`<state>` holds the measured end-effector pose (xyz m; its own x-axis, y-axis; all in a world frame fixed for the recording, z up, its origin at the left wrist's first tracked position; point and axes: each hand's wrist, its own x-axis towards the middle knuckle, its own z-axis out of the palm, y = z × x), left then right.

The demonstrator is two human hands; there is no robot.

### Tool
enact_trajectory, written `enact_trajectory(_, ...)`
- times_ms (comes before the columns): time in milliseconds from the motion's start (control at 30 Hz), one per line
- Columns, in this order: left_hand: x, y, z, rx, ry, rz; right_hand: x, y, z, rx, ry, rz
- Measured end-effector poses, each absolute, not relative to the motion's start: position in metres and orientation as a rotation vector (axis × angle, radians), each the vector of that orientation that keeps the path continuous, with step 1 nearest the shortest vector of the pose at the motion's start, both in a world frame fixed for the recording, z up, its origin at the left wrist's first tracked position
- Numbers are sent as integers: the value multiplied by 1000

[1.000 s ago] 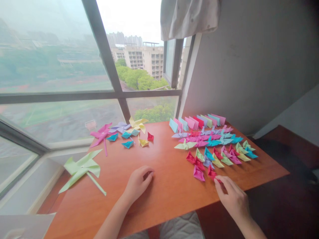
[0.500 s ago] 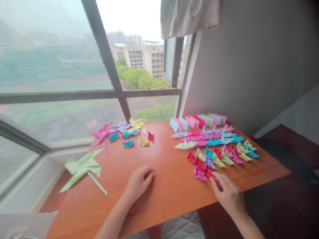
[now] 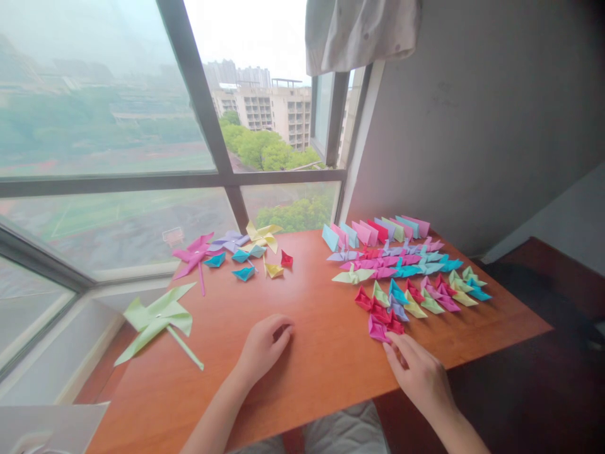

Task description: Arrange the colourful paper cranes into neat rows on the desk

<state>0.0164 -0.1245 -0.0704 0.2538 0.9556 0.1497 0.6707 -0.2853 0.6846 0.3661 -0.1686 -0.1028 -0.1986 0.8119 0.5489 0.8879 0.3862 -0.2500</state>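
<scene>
My right hand point(image 3: 420, 372) is at the near end of the boat rows, its thumb and fingertips closed on the near corner of a magenta folded paper boat point(image 3: 377, 329). Touching that boat's right side is a red paper boat point(image 3: 395, 324), with another red paper boat point(image 3: 380, 310) just behind. My left hand point(image 3: 265, 345) rests on the wooden table point(image 3: 326, 372), fingers curled toward the thumb and nothing visible in them. Several more paper boats point(image 3: 431, 302) in green, yellow, blue and pink stand in slanted rows beyond my right hand.
Behind the boats are rows of paper cranes point(image 3: 352, 273) and standing folded cards point(image 3: 362, 233). At left lie a green pinwheel point(image 3: 158, 318), a magenta pinwheel point(image 3: 195, 253), a purple pinwheel point(image 3: 229, 241) and a yellow pinwheel point(image 3: 263, 237), near several loose boats point(image 3: 244, 273). Windows border the far side.
My right hand has moved left and slightly toward me, from the red boat to the magenta one. The red boat stays in place. My left hand has not moved.
</scene>
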Motion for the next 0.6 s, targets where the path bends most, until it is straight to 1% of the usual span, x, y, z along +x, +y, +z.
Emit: enact_trajectory(600, 16, -124, -70, 2030, 1469, 777, 362, -172, -111, -1385, -2011, -144)
